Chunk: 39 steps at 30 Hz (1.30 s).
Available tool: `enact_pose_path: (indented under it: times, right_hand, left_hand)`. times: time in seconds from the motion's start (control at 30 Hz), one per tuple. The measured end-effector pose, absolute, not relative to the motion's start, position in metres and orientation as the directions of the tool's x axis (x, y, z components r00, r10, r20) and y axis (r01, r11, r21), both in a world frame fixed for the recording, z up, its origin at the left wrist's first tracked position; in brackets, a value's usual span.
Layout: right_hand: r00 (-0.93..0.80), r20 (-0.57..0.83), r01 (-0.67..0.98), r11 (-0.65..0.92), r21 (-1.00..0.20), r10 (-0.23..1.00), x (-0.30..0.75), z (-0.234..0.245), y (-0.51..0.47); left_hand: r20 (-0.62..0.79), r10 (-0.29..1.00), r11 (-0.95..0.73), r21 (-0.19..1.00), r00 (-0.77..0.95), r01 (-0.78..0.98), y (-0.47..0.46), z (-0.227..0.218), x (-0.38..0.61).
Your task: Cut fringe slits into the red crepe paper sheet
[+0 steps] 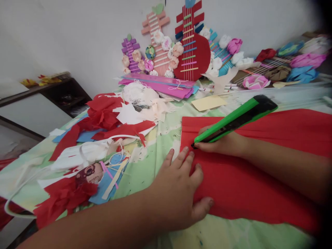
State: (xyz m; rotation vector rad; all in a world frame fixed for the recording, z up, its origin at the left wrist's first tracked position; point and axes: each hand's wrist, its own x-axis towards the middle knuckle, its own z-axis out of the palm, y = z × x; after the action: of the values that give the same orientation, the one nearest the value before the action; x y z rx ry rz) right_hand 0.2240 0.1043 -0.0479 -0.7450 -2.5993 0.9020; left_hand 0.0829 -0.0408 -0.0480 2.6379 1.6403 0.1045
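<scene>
A large sheet of red paper [233,186], creased along its folds, lies on the table in front of me. My left hand [178,186] rests flat on its left edge with the fingers spread. In my right hand [223,143] is a green and black utility knife [233,117], gripped low and slanting up to the right. The tip of the knife is at the paper near its upper left part, just beyond my left fingertips. Whether a blade is out I cannot tell.
A green patterned cloth [140,166] covers the table. Red paper scraps [103,114], white string [140,93] and blue pieces [114,180] clutter the left. Along the wall stand paper guitars, including a red guitar [193,52], with paper flowers [255,81]. A cream card [209,102] lies beyond the sheet.
</scene>
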Motion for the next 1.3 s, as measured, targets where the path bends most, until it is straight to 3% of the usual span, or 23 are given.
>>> enact_pose_path:
  times: [0.23, 0.47, 0.83, 1.3]
  right_hand:
    - [-0.81, 0.081, 0.376, 0.621, -0.688, 0.581, 0.2236, -0.0472, 0.1032]
    - [-0.767, 0.134, 0.404, 0.635, -0.659, 0.628, 0.2268, -0.0472, 0.1019]
    - [-0.833, 0.104, 0.355, 0.669, -0.653, 0.543, 0.2274, -0.0479, 0.104]
    - [-0.823, 0.105, 0.348, 0.641, -0.685, 0.559, 0.2268, -0.0488, 0.1078]
  left_hand:
    - [0.025, 0.9, -0.435, 0.101, 0.435, 0.895, -0.0389, -0.0478, 0.0824]
    - [0.004, 0.905, -0.422, 0.114, 0.425, 0.899, -0.0396, -0.0484, 0.0831]
    - [-0.024, 0.904, -0.42, 0.135, 0.427, 0.897, -0.0395, -0.0474, 0.0835]
    - [-0.027, 0.907, -0.415, 0.123, 0.421, 0.901, -0.0394, -0.0483, 0.084]
